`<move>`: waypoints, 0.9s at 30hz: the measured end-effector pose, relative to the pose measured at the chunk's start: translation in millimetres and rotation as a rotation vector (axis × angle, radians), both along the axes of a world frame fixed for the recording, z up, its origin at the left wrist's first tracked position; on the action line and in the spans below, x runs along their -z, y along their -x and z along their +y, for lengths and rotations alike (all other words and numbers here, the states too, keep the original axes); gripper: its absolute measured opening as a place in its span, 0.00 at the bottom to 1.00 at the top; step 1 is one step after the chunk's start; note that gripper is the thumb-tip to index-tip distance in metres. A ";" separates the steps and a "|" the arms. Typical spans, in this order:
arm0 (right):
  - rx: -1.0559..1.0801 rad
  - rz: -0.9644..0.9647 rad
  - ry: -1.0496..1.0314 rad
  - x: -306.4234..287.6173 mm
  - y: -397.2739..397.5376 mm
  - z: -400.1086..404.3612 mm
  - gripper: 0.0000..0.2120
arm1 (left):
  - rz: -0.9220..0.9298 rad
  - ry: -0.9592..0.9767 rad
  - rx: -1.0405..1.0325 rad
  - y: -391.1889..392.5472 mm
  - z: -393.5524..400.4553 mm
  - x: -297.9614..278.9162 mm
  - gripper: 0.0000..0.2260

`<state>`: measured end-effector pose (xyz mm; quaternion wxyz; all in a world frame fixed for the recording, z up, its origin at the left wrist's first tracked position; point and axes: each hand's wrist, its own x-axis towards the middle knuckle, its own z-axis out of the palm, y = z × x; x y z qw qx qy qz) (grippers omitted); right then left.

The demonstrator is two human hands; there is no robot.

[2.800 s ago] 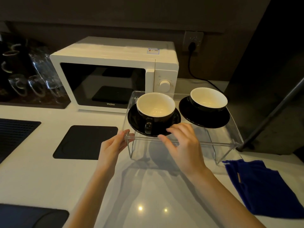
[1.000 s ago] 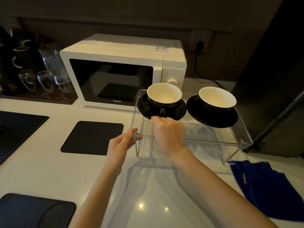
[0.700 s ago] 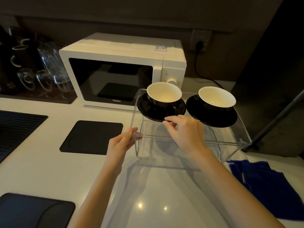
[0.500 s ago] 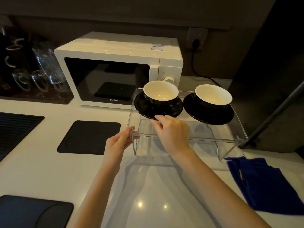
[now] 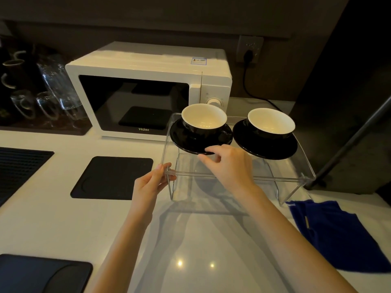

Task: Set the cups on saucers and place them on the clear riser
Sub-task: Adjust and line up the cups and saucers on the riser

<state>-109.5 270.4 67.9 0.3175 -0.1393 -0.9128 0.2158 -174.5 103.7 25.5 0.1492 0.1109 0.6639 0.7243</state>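
Observation:
Two black cups with cream insides stand on black saucers on top of the clear riser [image 5: 292, 176]. The left cup [image 5: 204, 119] sits on the left saucer [image 5: 184, 140]; the right cup [image 5: 271, 123] sits on the right saucer [image 5: 270, 149]. My left hand [image 5: 151, 183] pinches the riser's front left corner. My right hand [image 5: 228, 163] hovers over the riser's top, its fingertips at the front rim of the left saucer; whether they grip it is unclear.
A white microwave [image 5: 148, 89] stands behind the riser. A black mat [image 5: 112, 177] lies left of it, another [image 5: 42, 273] at the near left. Glasses and mugs [image 5: 38, 92] are at far left. A blue cloth [image 5: 338, 235] lies at right. A dark pole [image 5: 349, 140] leans at right.
The left cup and saucer have been slid back from the riser's front edge, level with the right set. My right hand shifted slightly along the saucer's rim. The left hand stayed on the corner.

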 end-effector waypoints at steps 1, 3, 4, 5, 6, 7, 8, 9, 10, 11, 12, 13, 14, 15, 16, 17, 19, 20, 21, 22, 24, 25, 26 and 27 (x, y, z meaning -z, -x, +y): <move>-0.006 -0.006 0.011 0.6 0.8 0.2 0.15 | 0.001 -0.001 0.001 -0.2 -0.2 -0.4 0.11; -0.021 -0.024 0.078 -0.2 0.9 4.3 0.14 | 0.008 0.001 0.007 0.4 -0.7 -0.7 0.11; -0.029 -0.030 0.113 -0.7 0.0 7.3 0.14 | 0.013 0.003 0.008 1.0 -1.0 -0.7 0.11; -0.035 -0.038 0.147 -1.0 -1.0 10.1 0.13 | 0.016 0.006 0.009 1.6 -1.0 -0.7 0.11; -0.034 -0.050 0.179 -1.6 -2.1 13.0 0.13 | 0.017 0.007 0.009 2.1 -0.8 -0.8 0.11; -0.032 -0.065 0.208 -2.1 -2.9 15.9 0.13 | 0.017 0.009 0.010 2.4 -0.7 -0.8 0.11; -0.030 -0.081 0.228 -2.7 -3.7 19.0 0.13 | 0.018 0.009 0.012 2.6 -0.7 -0.9 0.11; -0.031 -0.098 0.237 -3.5 -4.0 22.5 0.13 | 0.019 0.009 0.014 2.7 -0.5 -1.1 0.11; -0.035 -0.117 0.240 -4.6 -4.6 26.2 0.13 | 0.020 0.009 0.016 2.8 -0.5 -1.3 0.11; -0.041 -0.136 0.244 -6.3 -5.3 29.6 0.13 | 0.019 0.008 0.016 2.7 -0.4 -1.6 0.11; -0.049 -0.154 0.253 -8.3 -6.2 32.6 0.13 | 0.017 0.008 0.016 2.7 -0.4 -1.9 0.11; -0.059 -0.170 0.266 -10.2 -7.2 34.9 0.13 | 0.015 0.009 0.016 2.9 -0.6 -2.2 0.11; -0.070 -0.182 0.276 -11.8 -8.0 36.9 0.13 | 0.014 0.011 0.017 3.1 -0.9 -2.3 0.11; -0.079 -0.191 0.279 -12.9 -8.7 38.2 0.13 | 0.013 0.012 0.020 3.2 -1.1 -2.6 0.11; -0.083 -0.196 0.276 -13.4 -8.9 39.1 0.13 | 0.012 0.012 0.023 3.2 -1.1 -2.8 0.11; -0.085 -0.200 0.271 -13.7 -8.7 39.6 0.13 | 0.010 0.012 0.024 3.2 -1.2 -3.1 0.12; -0.081 -0.206 0.269 -14.2 -7.7 39.3 0.13 | 0.007 0.021 0.022 3.5 -1.2 -3.4 0.12; -0.079 -0.207 0.269 -14.5 -7.2 39.0 0.13 | 0.008 0.025 0.022 4.1 -1.5 -3.6 0.12; -0.077 -0.209 0.270 -14.8 -7.0 38.6 0.14 | 0.012 0.030 0.025 4.7 -1.7 -3.4 0.12; -0.076 -0.211 0.270 -15.1 -7.0 38.4 0.14 | 0.016 0.035 0.028 5.3 -1.9 -3.1 0.12; -0.081 -0.220 0.264 -15.8 -7.7 38.4 0.14 | 0.017 0.038 0.032 5.8 -2.3 -3.2 0.12; -0.091 -0.230 0.253 -15.8 -8.2 38.4 0.14 | 0.014 0.039 0.032 5.6 -2.3 -3.6 0.12; -0.104 -0.247 0.240 -15.9 -9.0 38.2 0.15 | 0.013 0.044 0.034 5.5 -2.3 -3.3 0.12; -0.118 -0.266 0.228 -16.3 -10.4 37.5 0.15 | 0.011 0.049 0.039 5.3 -2.7 -3.2 0.12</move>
